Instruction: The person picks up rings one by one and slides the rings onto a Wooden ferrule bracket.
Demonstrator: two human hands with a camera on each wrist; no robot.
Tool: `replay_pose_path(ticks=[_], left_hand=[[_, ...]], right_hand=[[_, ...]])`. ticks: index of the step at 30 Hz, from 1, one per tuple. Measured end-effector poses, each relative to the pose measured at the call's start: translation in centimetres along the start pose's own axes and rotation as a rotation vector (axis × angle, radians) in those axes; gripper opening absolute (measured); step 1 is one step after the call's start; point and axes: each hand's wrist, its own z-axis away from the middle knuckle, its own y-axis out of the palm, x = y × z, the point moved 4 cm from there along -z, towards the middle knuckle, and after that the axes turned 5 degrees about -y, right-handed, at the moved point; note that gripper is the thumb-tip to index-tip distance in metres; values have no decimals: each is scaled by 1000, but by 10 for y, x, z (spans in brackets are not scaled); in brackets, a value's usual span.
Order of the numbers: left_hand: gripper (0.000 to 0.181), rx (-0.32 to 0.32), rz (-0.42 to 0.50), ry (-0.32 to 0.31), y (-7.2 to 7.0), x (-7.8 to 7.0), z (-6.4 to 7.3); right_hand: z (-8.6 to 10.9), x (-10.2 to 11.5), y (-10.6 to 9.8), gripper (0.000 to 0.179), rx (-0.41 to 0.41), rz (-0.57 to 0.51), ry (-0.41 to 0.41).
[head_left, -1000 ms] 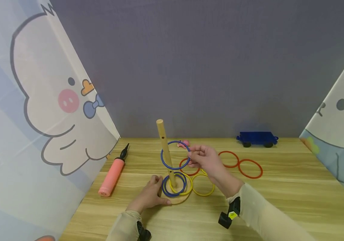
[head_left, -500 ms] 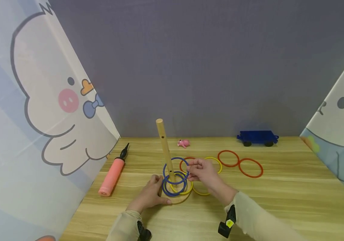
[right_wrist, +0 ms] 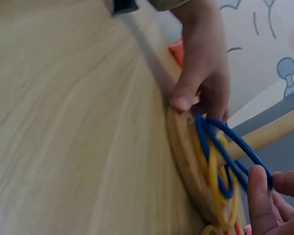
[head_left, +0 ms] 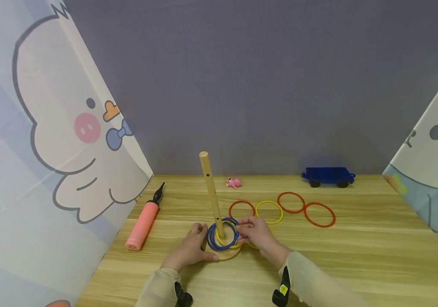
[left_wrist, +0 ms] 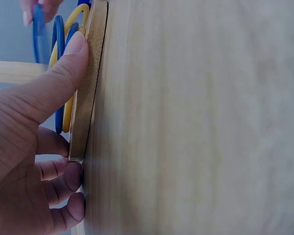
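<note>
Right hand (head_left: 258, 237), thumb and finger nearly meeting, pinches a thin, round blue ring (right_wrist: 245, 148) around the upright, cylindrical wooden peg (head_left: 211, 192); the right wrist view shows its tilt, which the head view obscures. Left hand (head_left: 189, 249), fingers curved, grips the peg's round wooden base (head_left: 224, 255).
</note>
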Motion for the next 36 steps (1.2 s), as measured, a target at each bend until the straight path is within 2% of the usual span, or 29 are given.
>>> replay_pose_path(ticks=[8, 13, 20, 31, 36], left_hand=[[116, 15, 15, -4, 0, 0, 1], [116, 14, 20, -4, 0, 1, 1], [116, 7, -1, 7, 0, 1, 0], [115, 14, -10, 2, -1, 0, -1], [114, 12, -13, 5, -1, 0, 0]], right_hand=[[1, -3, -16, 21, -80, 105, -23], [1, -3, -39, 15, -146, 195, -20], [7, -5, -71, 9, -223, 384, 15], [11, -12, -90, 14, -179, 622, 91], [11, -13, -94, 13, -140, 728, 83]])
